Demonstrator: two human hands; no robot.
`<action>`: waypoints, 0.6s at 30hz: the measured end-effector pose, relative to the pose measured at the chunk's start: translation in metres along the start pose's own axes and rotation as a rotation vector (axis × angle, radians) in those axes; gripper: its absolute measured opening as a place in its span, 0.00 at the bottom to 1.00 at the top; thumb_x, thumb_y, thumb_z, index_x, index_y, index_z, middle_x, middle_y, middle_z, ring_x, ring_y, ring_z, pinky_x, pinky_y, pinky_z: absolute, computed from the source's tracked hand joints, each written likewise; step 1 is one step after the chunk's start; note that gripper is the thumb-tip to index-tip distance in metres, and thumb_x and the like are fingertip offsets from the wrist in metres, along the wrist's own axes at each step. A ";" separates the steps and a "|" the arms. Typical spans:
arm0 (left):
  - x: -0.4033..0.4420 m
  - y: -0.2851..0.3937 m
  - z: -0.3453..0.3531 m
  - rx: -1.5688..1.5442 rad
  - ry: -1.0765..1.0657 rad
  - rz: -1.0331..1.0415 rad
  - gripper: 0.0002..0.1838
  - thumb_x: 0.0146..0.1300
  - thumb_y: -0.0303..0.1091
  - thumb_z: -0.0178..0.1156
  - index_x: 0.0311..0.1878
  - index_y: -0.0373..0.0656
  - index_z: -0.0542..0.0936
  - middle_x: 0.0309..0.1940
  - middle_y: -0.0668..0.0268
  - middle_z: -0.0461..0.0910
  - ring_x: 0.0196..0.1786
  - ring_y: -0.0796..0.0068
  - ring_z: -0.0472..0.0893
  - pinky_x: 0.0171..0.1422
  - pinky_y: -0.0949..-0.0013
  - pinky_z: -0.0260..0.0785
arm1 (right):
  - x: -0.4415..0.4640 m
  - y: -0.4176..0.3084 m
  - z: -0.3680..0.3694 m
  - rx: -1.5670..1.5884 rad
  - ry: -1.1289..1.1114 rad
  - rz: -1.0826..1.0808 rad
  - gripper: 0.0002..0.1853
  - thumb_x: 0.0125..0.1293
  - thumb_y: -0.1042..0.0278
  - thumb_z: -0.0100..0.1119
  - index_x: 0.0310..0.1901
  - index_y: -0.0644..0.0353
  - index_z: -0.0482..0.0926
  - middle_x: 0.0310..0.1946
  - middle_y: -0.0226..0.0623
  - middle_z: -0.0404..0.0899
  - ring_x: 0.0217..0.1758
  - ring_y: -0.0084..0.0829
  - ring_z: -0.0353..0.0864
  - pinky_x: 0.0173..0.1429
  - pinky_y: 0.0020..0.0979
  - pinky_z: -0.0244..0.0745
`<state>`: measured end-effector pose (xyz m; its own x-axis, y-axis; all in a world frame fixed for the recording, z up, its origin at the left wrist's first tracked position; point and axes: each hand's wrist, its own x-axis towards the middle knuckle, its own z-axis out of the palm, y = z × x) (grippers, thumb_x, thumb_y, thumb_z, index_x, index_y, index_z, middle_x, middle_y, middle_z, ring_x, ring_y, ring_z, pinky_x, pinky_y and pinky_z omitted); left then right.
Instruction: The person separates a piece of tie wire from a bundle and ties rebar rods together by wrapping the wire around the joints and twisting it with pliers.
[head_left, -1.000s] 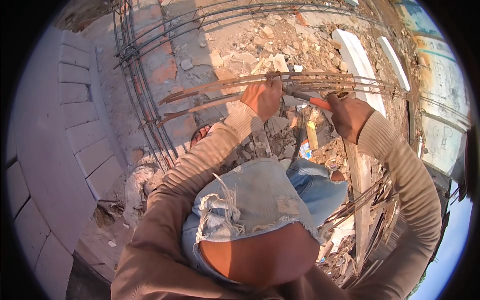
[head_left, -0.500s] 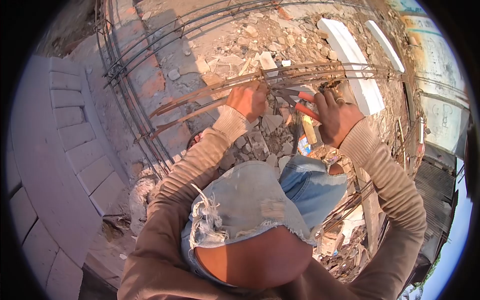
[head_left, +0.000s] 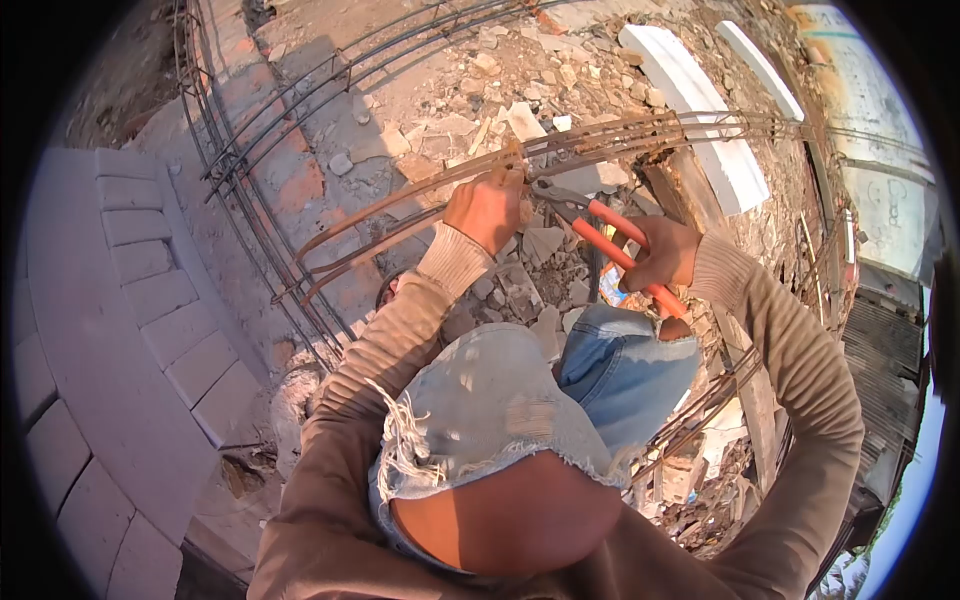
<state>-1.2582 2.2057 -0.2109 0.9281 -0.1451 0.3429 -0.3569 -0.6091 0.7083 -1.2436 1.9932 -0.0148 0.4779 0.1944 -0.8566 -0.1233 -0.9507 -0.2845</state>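
Observation:
My left hand (head_left: 487, 210) is closed at the rusty rebar (head_left: 400, 190), its fingertips pinched where a short upright bar meets the long rods. What exactly lies between the fingertips is partly hidden. My right hand (head_left: 662, 252) grips pincers (head_left: 603, 243) with red-orange handles. The pincers' dark jaws point left, just beside my left fingertips and beneath the rods. Both handles are visible, slightly apart, and one end sticks out below my right palm.
A darker rebar cage (head_left: 235, 170) crosses at the left. Beyond lie broken rubble (head_left: 480, 70) and white slabs (head_left: 690, 110). A block wall (head_left: 130, 300) stands left, with corrugated sheets (head_left: 880, 340) at right. My jeans-clad knee (head_left: 500, 390) rises in front.
The pincers have turned so their handles slope down to the right, and my right hand has moved lower along them. My left hand has shifted slightly left and down with the view.

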 end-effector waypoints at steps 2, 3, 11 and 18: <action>-0.002 -0.006 0.006 -0.002 0.023 -0.002 0.08 0.59 0.29 0.61 0.42 0.42 0.80 0.33 0.52 0.81 0.32 0.46 0.82 0.34 0.50 0.75 | -0.017 -0.043 0.005 -0.503 0.200 0.047 0.27 0.55 0.62 0.70 0.51 0.68 0.71 0.34 0.48 0.81 0.46 0.44 0.85 0.51 0.44 0.79; -0.001 -0.008 0.008 -0.004 0.055 0.004 0.07 0.59 0.28 0.61 0.41 0.42 0.80 0.33 0.53 0.81 0.32 0.46 0.82 0.34 0.51 0.75 | -0.014 -0.036 0.009 -0.500 0.199 0.046 0.27 0.55 0.62 0.70 0.51 0.68 0.71 0.34 0.48 0.81 0.46 0.44 0.85 0.51 0.44 0.79; -0.009 0.000 -0.005 -0.022 0.031 0.084 0.08 0.58 0.27 0.60 0.41 0.41 0.79 0.35 0.54 0.80 0.35 0.47 0.83 0.36 0.51 0.76 | 0.009 -0.001 0.008 -0.145 0.138 0.028 0.22 0.66 0.57 0.64 0.48 0.68 0.71 0.24 0.42 0.81 0.28 0.40 0.85 0.34 0.42 0.82; 0.000 -0.009 0.006 -0.002 0.072 0.036 0.06 0.62 0.31 0.63 0.41 0.41 0.80 0.33 0.53 0.82 0.33 0.47 0.83 0.35 0.52 0.76 | 0.009 0.000 0.005 -0.192 0.116 -0.096 0.31 0.54 0.60 0.75 0.51 0.66 0.68 0.23 0.40 0.80 0.27 0.39 0.85 0.30 0.43 0.80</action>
<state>-1.2541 2.2066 -0.2206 0.9044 -0.1103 0.4121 -0.3906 -0.6025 0.6960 -1.2436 1.9958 -0.0243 0.5775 0.2673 -0.7714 0.0899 -0.9600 -0.2653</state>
